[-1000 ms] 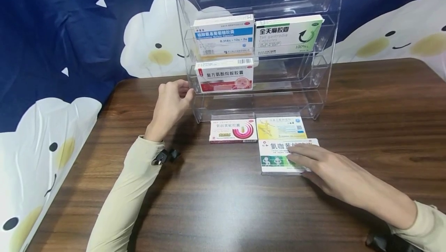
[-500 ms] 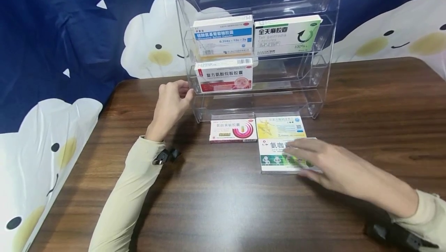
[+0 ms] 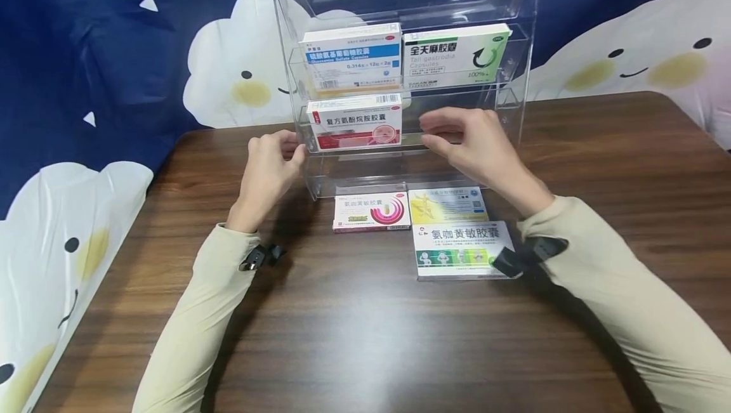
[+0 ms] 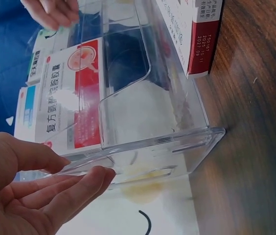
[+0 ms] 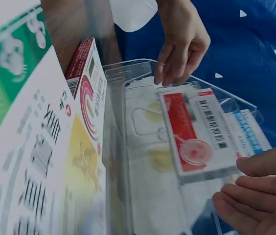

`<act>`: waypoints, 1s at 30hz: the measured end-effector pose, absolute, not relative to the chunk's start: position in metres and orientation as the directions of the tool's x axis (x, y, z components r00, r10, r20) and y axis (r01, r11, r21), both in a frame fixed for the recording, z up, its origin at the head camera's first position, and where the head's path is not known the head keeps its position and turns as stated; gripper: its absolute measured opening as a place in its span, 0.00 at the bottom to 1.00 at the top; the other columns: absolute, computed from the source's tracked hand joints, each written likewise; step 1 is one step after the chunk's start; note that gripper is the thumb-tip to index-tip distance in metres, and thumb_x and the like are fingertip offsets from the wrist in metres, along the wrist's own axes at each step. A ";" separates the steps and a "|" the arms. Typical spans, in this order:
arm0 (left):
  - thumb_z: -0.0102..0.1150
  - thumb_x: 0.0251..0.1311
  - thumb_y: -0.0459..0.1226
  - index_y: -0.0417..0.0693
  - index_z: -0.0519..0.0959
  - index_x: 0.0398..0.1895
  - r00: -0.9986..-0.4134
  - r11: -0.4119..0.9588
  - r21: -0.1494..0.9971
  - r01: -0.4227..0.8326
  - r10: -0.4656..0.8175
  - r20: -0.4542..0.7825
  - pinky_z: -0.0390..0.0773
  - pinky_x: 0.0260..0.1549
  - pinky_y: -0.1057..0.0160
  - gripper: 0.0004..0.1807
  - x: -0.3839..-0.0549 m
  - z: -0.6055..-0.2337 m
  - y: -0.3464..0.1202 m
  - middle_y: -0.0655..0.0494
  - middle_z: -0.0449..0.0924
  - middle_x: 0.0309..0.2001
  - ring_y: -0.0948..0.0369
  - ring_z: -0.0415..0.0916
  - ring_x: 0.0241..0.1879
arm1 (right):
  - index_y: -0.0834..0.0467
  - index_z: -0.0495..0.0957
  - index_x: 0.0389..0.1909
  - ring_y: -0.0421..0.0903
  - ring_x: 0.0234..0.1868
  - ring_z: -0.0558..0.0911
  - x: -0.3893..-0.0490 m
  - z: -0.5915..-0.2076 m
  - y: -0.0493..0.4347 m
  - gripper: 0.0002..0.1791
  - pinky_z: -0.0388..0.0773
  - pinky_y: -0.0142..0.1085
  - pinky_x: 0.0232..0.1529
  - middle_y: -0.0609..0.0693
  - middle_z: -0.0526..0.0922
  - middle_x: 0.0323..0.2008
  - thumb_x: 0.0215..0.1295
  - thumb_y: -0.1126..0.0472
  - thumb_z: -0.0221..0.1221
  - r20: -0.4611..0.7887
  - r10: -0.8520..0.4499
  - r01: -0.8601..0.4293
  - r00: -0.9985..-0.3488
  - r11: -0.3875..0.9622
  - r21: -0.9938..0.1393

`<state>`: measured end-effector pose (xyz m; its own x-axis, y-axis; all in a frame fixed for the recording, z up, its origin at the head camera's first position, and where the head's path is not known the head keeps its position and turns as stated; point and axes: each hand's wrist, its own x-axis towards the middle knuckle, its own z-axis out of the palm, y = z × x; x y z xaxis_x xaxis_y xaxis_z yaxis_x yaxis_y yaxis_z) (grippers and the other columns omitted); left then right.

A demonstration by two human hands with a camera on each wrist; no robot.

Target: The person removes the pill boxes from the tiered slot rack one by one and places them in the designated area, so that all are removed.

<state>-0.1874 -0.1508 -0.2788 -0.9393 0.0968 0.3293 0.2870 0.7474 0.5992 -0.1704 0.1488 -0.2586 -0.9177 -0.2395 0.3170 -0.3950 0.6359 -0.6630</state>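
A clear acrylic display rack stands on the table with tiered shelves. My left hand pinches its left side edge, thumb on one face and fingers on the other in the left wrist view. My right hand hovers before the rack's middle tier, fingers loosely bent and holding nothing. Just left of it sits a red-and-white medicine box. Above stand a blue-and-white medicine box and a green-and-white medicine box.
Flat before the rack lie a pink-and-white medicine box, a yellow-and-white medicine box and a white medicine box with a green band. Behind the wooden table hangs a blue curtain with cloud faces.
My right hand has left the green-banded box on the table and risen, forward and left, to the rack's middle tier. My left hand keeps its place at the rack's edge.
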 end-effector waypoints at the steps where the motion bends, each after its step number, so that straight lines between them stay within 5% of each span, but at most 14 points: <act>1: 0.55 0.61 0.31 0.28 0.81 0.43 -0.939 0.749 0.597 0.288 0.098 0.331 0.80 0.44 0.55 0.13 -0.188 -0.279 -0.151 0.37 0.84 0.39 0.49 0.84 0.42 | 0.65 0.80 0.51 0.51 0.47 0.84 -0.175 -0.260 0.144 0.17 0.79 0.39 0.49 0.59 0.84 0.48 0.61 0.65 0.63 0.321 -0.223 -0.388 -0.920 0.635 -0.668; 10: 0.54 0.61 0.31 0.29 0.81 0.42 -0.934 0.742 0.598 0.304 0.109 0.339 0.80 0.43 0.56 0.13 -0.188 -0.279 -0.151 0.38 0.85 0.37 0.51 0.84 0.40 | 0.65 0.80 0.50 0.54 0.41 0.85 -0.198 -0.269 0.124 0.17 0.80 0.44 0.45 0.60 0.84 0.46 0.60 0.65 0.63 0.384 -0.126 -0.368 -0.914 0.653 -0.661; 21: 0.54 0.61 0.31 0.28 0.81 0.42 -0.932 0.742 0.597 0.306 0.105 0.348 0.81 0.41 0.55 0.13 -0.186 -0.279 -0.153 0.38 0.85 0.37 0.50 0.84 0.40 | 0.60 0.81 0.50 0.49 0.44 0.85 -0.218 -0.273 0.120 0.20 0.79 0.37 0.47 0.56 0.85 0.46 0.58 0.59 0.68 0.245 -0.138 -0.278 -0.960 0.577 -0.768; 30: 0.54 0.61 0.31 0.28 0.81 0.42 -0.931 0.747 0.591 0.305 0.104 0.349 0.81 0.41 0.56 0.13 -0.186 -0.279 -0.152 0.38 0.85 0.38 0.50 0.84 0.40 | 0.65 0.78 0.51 0.52 0.48 0.83 -0.220 -0.276 0.115 0.18 0.77 0.37 0.52 0.60 0.83 0.48 0.59 0.68 0.65 0.303 -0.114 -0.320 -0.946 0.477 -0.819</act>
<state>-0.1858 -0.1519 -0.2788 -0.9312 0.1042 0.3494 0.3053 0.7467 0.5909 -0.2199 0.1149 -0.2761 -0.9461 -0.1137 0.3032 -0.3197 0.4768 -0.8188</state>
